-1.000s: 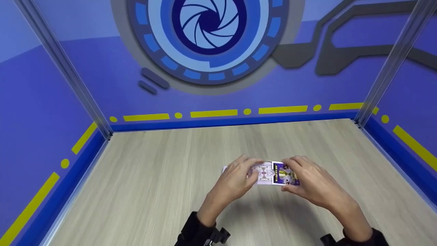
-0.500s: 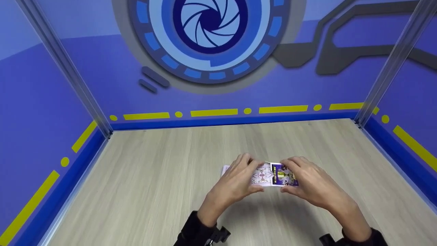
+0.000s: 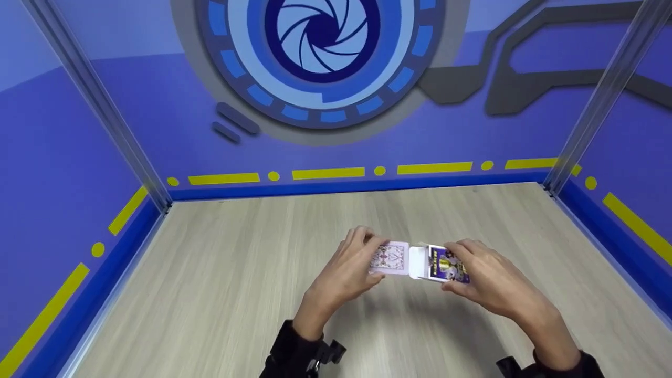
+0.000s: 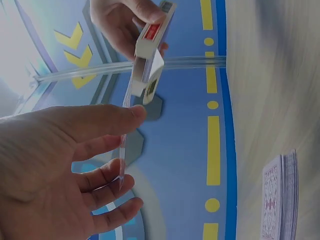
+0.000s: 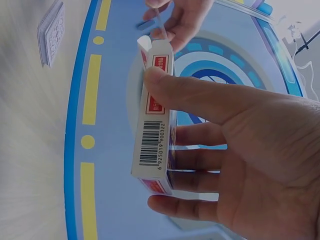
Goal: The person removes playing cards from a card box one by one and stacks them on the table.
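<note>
My left hand (image 3: 344,262) pinches a thin packet of playing cards (image 3: 391,257) with ornate patterned backs. Edge-on in the left wrist view, the cards (image 4: 123,160) lie between thumb and fingers. My right hand (image 3: 485,278) grips a purple-and-white card box (image 3: 446,264), its thumb on the narrow side above a barcode (image 5: 151,142). The box's mouth faces the left hand, and its white flap (image 3: 418,262) sticks out toward the cards. In the head view the cards' right edge sits just left of that flap. Both hands are raised over the table.
A stack of playing cards (image 4: 272,200) lies on the wood-grain table (image 3: 236,273); it shows in both wrist views, while the left hand covers its place in the head view. Blue printed panels (image 3: 336,152) wall the table at the back and sides.
My left hand has moved left with the cards, away from the box mouth, uncovering the white flap between them. The right hand and box have shifted slightly right.
</note>
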`<state>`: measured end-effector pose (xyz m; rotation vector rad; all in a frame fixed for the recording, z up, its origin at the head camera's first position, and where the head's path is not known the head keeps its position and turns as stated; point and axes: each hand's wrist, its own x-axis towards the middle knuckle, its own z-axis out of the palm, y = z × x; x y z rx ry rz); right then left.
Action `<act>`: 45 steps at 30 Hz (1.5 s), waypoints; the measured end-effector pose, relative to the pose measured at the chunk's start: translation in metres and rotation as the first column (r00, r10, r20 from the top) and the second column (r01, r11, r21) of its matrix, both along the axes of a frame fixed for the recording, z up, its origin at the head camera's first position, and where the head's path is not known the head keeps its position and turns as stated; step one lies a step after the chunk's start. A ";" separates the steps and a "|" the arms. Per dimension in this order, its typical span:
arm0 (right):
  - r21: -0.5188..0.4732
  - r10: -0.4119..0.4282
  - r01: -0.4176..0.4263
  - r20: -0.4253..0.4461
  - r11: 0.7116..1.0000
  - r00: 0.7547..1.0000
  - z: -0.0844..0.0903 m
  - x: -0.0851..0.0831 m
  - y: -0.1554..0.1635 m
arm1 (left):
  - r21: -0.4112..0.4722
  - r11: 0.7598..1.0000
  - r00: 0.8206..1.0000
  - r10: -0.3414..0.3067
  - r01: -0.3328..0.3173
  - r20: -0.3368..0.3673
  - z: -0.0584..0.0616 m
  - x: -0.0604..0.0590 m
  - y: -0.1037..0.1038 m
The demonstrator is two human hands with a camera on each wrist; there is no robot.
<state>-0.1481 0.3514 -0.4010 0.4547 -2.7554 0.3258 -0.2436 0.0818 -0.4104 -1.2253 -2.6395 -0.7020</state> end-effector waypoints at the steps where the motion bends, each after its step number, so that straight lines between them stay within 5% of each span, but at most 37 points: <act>1: -0.001 -0.011 0.011 0.007 1.000 1.000 0.000 0.001 0.001 | -0.003 1.000 1.000 0.008 -0.008 0.012 -0.001 -0.002 -0.001; 11: -0.003 -0.086 0.086 0.102 0.996 0.991 0.000 0.001 0.010 | -0.100 0.990 0.990 0.109 -0.100 0.088 -0.026 -0.027 -0.006; 20: -0.004 -0.090 0.092 0.178 0.996 0.980 -0.002 -0.001 0.015 | -0.181 0.977 0.976 0.147 -0.117 0.160 -0.046 -0.040 -0.008; 45: -0.019 -0.075 0.080 0.196 0.997 0.978 -0.005 -0.002 0.016 | -0.123 0.980 0.961 0.179 -0.156 0.208 -0.075 -0.052 -0.003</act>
